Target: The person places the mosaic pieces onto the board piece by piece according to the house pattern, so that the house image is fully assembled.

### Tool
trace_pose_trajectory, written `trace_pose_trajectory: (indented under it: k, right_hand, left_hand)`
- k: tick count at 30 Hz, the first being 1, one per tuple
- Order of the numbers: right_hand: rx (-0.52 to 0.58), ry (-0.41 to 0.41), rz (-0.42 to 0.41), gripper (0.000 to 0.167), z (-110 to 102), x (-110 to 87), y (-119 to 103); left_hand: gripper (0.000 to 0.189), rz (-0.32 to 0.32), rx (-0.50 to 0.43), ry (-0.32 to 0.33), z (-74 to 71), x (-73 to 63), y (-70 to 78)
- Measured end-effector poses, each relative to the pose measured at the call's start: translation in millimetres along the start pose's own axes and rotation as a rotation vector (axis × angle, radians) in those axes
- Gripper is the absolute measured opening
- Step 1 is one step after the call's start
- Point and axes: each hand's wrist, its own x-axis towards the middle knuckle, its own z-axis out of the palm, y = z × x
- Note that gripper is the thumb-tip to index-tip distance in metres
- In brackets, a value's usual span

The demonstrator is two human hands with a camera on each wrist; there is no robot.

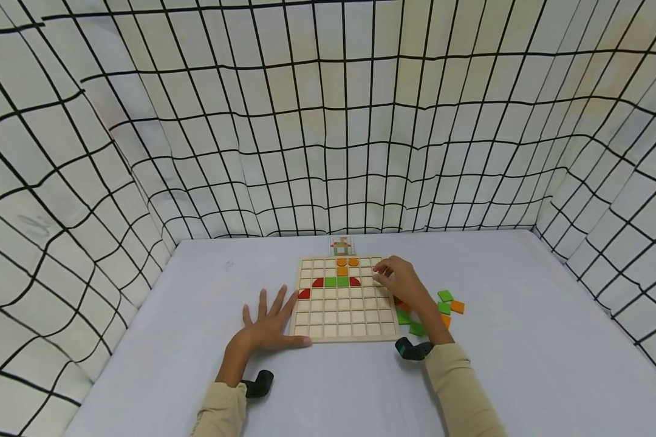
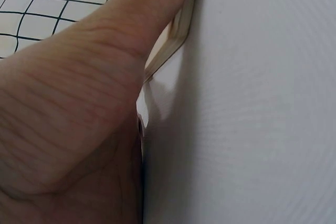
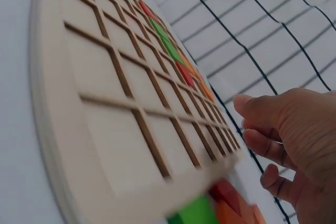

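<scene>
while left wrist sees board corner (image 2: 181,31) | head adds loose tiles (image 1: 444,308)

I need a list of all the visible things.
Table: 1, white, foreground
Board: 1, beige, on table
Card: 1, multicoloured, beyond board
Discs: 2, orange, on board
Squares: 1 orange, 2 green, on board
Curved pieces: 3, red, on board
Loose pieces: several, green/orange/red, right of board
Backdrop: 1, black-gridded white, behind table
Sleeves: 2, beige, foreground
Cameras: 2, black, beside sleeves
Left hand: 1, at board's left edge
Right hand: 1, over board's right edge
</scene>
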Motion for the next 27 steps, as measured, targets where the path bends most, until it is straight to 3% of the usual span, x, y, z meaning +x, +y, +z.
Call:
trace_pose_trajectory:
  k: [4,12,18,27]
  right_hand:
    - [-0.005,0.02,0.053,0.019,-18,-6.6,13]
    - [-0.022,-0.038,0.201,0.022,-40,-17.9,37]
    - [-0.066,-0.091,0.217,0.021,-43,-24.5,48]
    - [-0.079,-0.096,0.273,0.022,-48,-26.2,52]
  left_hand:
    - [0.11,0.004,0.003,0.014,-1.7,-1.6,0.9]
    - [0.111,0.009,-0.004,0.011,0.1,-0.6,-0.7]
    - [0.112,0.009,-0.006,0.009,3.4,0.9,-3.5]
    - [0.111,0.005,0.002,0.015,2.1,1.0,-2.4]
